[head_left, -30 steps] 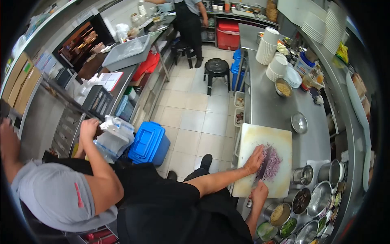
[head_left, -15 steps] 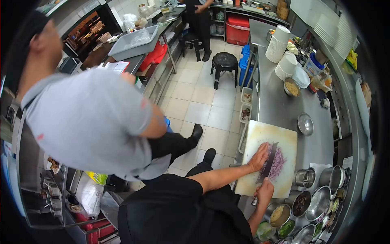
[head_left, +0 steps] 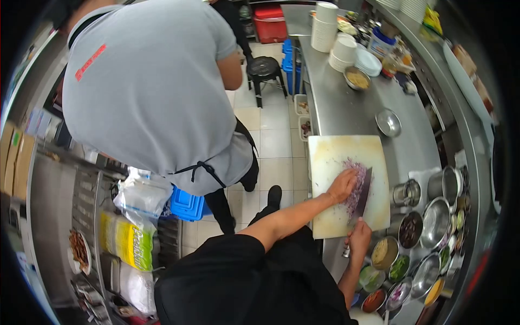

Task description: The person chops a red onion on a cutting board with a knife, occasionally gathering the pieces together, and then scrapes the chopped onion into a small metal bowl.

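A white cutting board (head_left: 327, 154) with yellowed patches lies on the steel counter. Finely chopped red onion (head_left: 355, 165) is heaped on its right half. My right hand (head_left: 358, 238) is closed round the handle of a broad-bladed cleaver (head_left: 364, 195), whose dark blade stands along the right side of the onion. On the other side of the blade, my left hand (head_left: 342, 187) rests on the onion with its fingers stretched towards the steel. Whether the fingertips touch the blade is hard to see.
Metal bowls of ingredients (head_left: 410, 229) crowd the counter at right. A steel bowl (head_left: 388, 122), stacked white containers (head_left: 325, 27) and a bowl of yellowish food (head_left: 357, 78) stand farther back. A person in a grey shirt (head_left: 157, 92) stands close on my left, beside a blue crate (head_left: 188, 205).
The cleaver has shifted to the right side of the onion, and my left hand lies on the pile. The person in grey has turned their back and bent over. My view has swung as well.
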Demonstrator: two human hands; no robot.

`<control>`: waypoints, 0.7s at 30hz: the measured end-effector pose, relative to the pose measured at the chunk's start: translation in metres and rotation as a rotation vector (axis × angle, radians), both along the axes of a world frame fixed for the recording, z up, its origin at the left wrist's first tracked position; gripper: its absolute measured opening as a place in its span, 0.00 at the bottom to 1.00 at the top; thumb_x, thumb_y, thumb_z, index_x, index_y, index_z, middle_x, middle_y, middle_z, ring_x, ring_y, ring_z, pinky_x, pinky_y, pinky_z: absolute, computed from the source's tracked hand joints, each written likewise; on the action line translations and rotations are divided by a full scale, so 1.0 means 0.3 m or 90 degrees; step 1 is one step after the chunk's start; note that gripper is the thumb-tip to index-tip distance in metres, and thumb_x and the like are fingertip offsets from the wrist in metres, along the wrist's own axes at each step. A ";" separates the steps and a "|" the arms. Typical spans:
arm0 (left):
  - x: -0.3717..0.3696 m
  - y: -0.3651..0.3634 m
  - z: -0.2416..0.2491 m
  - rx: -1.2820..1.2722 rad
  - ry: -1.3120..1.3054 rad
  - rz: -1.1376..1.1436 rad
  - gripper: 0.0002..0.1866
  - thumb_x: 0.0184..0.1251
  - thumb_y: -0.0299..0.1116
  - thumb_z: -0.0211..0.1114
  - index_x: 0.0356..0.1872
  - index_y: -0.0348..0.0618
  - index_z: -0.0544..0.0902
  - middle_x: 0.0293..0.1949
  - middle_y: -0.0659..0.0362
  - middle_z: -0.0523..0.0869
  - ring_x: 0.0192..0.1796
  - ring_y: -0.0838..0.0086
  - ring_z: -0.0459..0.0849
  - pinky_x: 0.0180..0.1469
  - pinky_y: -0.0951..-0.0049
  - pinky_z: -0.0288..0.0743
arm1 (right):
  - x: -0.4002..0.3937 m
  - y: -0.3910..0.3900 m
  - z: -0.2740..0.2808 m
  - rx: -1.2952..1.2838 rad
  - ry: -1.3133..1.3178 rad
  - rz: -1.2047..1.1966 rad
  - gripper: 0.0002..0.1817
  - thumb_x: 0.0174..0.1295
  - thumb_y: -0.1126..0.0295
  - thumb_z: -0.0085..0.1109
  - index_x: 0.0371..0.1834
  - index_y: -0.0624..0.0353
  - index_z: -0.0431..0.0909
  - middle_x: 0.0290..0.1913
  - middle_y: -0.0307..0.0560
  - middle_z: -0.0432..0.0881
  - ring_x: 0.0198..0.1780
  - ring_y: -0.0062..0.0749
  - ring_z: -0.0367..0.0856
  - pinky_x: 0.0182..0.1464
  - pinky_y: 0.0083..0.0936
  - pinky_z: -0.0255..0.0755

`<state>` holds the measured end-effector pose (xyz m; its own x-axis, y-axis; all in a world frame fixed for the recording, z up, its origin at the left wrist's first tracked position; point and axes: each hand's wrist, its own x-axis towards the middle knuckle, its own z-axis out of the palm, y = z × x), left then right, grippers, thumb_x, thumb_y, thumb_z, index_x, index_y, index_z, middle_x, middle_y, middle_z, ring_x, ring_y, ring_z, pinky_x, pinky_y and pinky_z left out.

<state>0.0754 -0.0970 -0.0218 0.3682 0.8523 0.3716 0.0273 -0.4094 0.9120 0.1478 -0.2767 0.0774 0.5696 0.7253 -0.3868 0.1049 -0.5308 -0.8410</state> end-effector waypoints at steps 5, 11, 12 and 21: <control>-0.025 0.002 -0.086 0.013 -0.041 0.110 0.25 0.80 0.41 0.44 0.61 0.29 0.75 0.63 0.40 0.77 0.68 0.50 0.71 0.74 0.61 0.58 | -0.025 0.039 -0.060 0.016 -0.061 0.082 0.25 0.77 0.55 0.43 0.24 0.60 0.71 0.12 0.42 0.68 0.08 0.28 0.67 0.12 0.31 0.62; -0.072 -0.027 -0.035 -0.054 -0.044 0.137 0.29 0.82 0.43 0.40 0.68 0.25 0.67 0.69 0.39 0.71 0.73 0.51 0.65 0.76 0.61 0.54 | -0.103 0.082 -0.068 0.085 -0.285 0.102 0.19 0.73 0.61 0.47 0.34 0.65 0.80 0.32 0.66 0.82 0.38 0.66 0.80 0.40 0.52 0.72; -0.077 -0.030 -0.007 -0.042 -0.024 0.151 0.29 0.82 0.43 0.39 0.68 0.25 0.67 0.69 0.39 0.71 0.73 0.50 0.65 0.76 0.60 0.54 | -0.104 0.092 -0.071 0.055 -0.294 0.141 0.19 0.74 0.61 0.46 0.33 0.65 0.80 0.31 0.66 0.82 0.38 0.67 0.80 0.41 0.53 0.72; -0.073 -0.024 -0.005 -0.009 0.015 0.154 0.30 0.83 0.44 0.34 0.70 0.25 0.64 0.70 0.39 0.68 0.73 0.48 0.65 0.75 0.61 0.55 | -0.116 0.119 0.009 0.075 -0.219 0.178 0.21 0.74 0.59 0.44 0.34 0.64 0.80 0.31 0.67 0.82 0.37 0.67 0.80 0.41 0.55 0.72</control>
